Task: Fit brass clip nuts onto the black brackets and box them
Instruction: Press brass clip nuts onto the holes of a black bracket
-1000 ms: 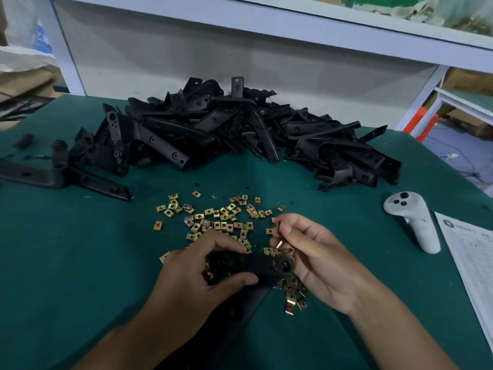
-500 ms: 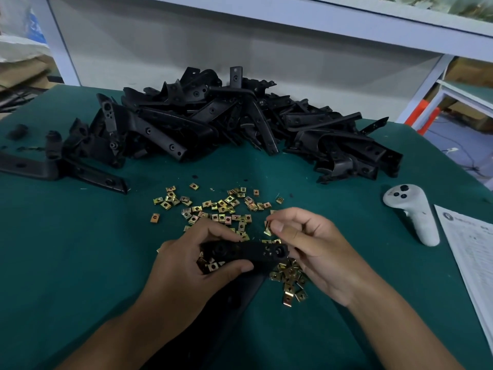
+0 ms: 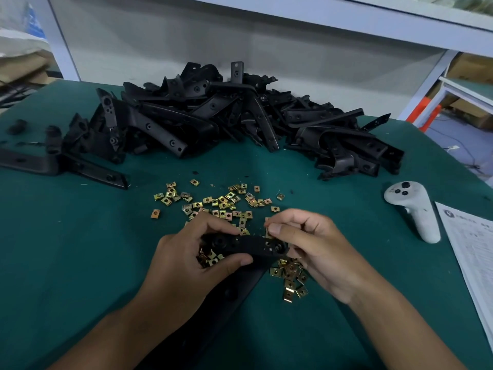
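- Nearest the bench's front edge, we see our left hand gripping a black bracket, thumb below and fingers curled over its top; the bracket's long arm slants down toward the front edge.
- Our right hand pinches a single brass clip nut between thumb and forefinger, right at the bracket's holed end; whether it is seated on the bracket we cannot tell.
- A small cluster of brass nuts lies under the right hand, and a wider scatter of clip nuts spreads just beyond both hands, mid-bench.
- Toward the right edge lie a white controller and a printed sheet.
- Along the far edge sits a pile of black brackets, with one long bracket apart at the left edge.
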A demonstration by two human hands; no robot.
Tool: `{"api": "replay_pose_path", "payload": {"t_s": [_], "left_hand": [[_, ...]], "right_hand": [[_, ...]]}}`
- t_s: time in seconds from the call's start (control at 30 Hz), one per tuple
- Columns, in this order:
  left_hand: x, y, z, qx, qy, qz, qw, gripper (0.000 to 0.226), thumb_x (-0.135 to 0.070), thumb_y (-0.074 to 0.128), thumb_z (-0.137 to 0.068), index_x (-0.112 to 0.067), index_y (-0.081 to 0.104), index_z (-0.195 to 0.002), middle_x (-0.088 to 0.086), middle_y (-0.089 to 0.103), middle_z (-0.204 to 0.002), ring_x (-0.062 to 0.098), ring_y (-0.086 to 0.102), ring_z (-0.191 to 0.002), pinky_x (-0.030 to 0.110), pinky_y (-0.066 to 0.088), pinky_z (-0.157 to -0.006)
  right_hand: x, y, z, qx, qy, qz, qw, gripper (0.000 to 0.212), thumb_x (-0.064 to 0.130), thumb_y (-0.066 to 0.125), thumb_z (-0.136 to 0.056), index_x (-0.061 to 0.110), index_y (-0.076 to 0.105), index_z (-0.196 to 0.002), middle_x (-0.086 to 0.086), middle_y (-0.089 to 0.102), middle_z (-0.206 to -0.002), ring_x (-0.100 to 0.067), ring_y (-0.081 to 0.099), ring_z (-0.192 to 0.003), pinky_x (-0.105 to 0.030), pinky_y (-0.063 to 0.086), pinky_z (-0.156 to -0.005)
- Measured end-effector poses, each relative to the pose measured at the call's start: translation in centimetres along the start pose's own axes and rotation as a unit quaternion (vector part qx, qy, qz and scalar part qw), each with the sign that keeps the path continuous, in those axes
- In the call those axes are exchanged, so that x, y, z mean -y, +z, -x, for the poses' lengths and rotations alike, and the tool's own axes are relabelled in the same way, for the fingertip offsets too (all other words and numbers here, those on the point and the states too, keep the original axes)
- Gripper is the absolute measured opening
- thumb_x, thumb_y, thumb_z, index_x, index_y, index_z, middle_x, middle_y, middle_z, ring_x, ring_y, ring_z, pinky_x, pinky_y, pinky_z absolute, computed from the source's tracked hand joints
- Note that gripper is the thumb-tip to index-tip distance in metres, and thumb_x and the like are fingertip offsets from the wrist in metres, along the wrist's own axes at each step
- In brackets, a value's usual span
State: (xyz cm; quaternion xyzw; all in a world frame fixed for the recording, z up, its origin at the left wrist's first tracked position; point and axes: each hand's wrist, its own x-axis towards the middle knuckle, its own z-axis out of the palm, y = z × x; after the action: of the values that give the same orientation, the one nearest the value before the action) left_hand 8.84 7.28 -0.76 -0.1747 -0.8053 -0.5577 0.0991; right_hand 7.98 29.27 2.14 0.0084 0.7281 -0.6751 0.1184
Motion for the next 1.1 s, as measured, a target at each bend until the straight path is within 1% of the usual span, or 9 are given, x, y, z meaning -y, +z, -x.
{"api": "replay_pose_path", "payload": {"t_s": [0.1,0.23,0.3,0.43,0.53,0.7,0.87,1.0,1.1], "left_hand": [[0.05,0.00,0.04,0.003,-0.005,0.011,1.000,0.036,-0.059,0.083,-0.070,-0.046,0.063,-0.097,-0.029,0.071,-0.088,-0.006,0.068,-0.078,0.010,0.050,-0.066],[0.23,0.12,0.07,0.006,-0.001,0.009,1.000,0.036,-0.062,0.074,-0.068,-0.046,0.062,-0.098,-0.027,0.072,-0.088,-0.004,0.069,-0.078,0.014,0.052,-0.068],[0.26,0.13,0.11,0.003,-0.002,0.006,1.000,0.037,-0.062,0.078,-0.068,-0.045,0.062,-0.098,-0.027,0.072,-0.087,-0.005,0.069,-0.076,0.013,0.052,-0.066],[0.29,0.10,0.12,-0.007,0.000,-0.014,1.000,0.036,-0.064,0.080,-0.070,-0.051,0.061,-0.097,-0.029,0.071,-0.084,-0.006,0.068,-0.070,0.013,0.052,-0.060],[0.35,0.19,0.08,-0.011,-0.012,-0.016,1.000,0.035,-0.067,0.078,-0.070,-0.055,0.059,-0.097,-0.029,0.071,-0.082,0.000,0.069,-0.064,0.023,0.055,-0.058],[0.25,0.11,0.13,-0.019,-0.026,-0.009,0.999,0.035,-0.069,0.069,-0.067,-0.054,0.059,-0.097,-0.030,0.071,-0.082,-0.004,0.065,-0.056,0.020,0.054,-0.052],[0.20,0.09,0.19,-0.018,-0.043,0.006,0.999,0.040,-0.070,0.074,-0.065,-0.053,0.060,-0.098,-0.028,0.072,-0.084,-0.005,0.069,-0.067,0.023,0.056,-0.057],[0.12,-0.05,0.09,-0.020,-0.043,-0.007,0.999,0.039,-0.067,0.076,-0.067,-0.051,0.060,-0.099,-0.032,0.071,-0.084,-0.003,0.068,-0.063,0.019,0.054,-0.056],[0.07,-0.16,0.02,-0.023,-0.039,-0.013,0.999,0.040,-0.072,0.072,-0.066,-0.053,0.059,-0.099,-0.033,0.070,-0.084,-0.001,0.067,-0.060,0.017,0.053,-0.054]], "right_hand": [[0.04,-0.04,0.02,0.002,-0.012,-0.011,1.000,0.018,0.036,0.077,-0.075,0.025,0.080,-0.089,0.008,0.074,-0.085,0.002,0.059,-0.069,-0.016,0.045,-0.066],[-0.18,0.08,0.02,0.003,-0.007,-0.005,1.000,0.020,0.034,0.078,-0.077,0.022,0.079,-0.092,0.002,0.076,-0.093,-0.018,0.064,-0.090,-0.044,0.047,-0.091],[-0.23,0.03,0.03,0.001,-0.006,-0.002,1.000,0.019,0.034,0.079,-0.078,0.022,0.078,-0.093,0.001,0.077,-0.095,-0.020,0.064,-0.092,-0.047,0.046,-0.093],[-0.25,-0.09,0.00,0.008,-0.014,0.008,1.000,0.013,0.031,0.080,-0.081,0.022,0.078,-0.091,0.001,0.076,-0.093,-0.014,0.066,-0.087,-0.037,0.046,-0.086],[-0.18,-0.20,0.03,0.010,-0.042,0.019,0.999,0.012,0.030,0.076,-0.082,0.023,0.079,-0.091,0.002,0.077,-0.093,-0.011,0.069,-0.089,-0.028,0.049,-0.085],[0.28,-0.01,0.24,0.008,-0.087,0.065,0.994,0.012,0.034,0.068,-0.090,0.031,0.078,-0.086,0.004,0.077,-0.100,0.004,0.065,-0.082,-0.007,0.046,-0.072],[0.49,-0.11,0.40,0.012,-0.116,0.084,0.990,0.018,0.045,0.066,-0.087,0.031,0.076,-0.084,0.004,0.077,-0.104,-0.010,0.069,-0.106,-0.017,0.050,-0.084],[0.23,0.06,0.44,0.023,-0.118,0.118,0.986,0.019,0.047,0.065,-0.088,0.031,0.076,-0.089,0.004,0.076,-0.102,-0.016,0.069,-0.099,-0.034,0.053,-0.090],[0.06,-0.04,0.31,0.032,-0.116,0.116,0.986,0.021,0.046,0.064,-0.090,0.030,0.077,-0.094,0.006,0.076,-0.103,-0.014,0.069,-0.099,-0.033,0.052,-0.089]]}}
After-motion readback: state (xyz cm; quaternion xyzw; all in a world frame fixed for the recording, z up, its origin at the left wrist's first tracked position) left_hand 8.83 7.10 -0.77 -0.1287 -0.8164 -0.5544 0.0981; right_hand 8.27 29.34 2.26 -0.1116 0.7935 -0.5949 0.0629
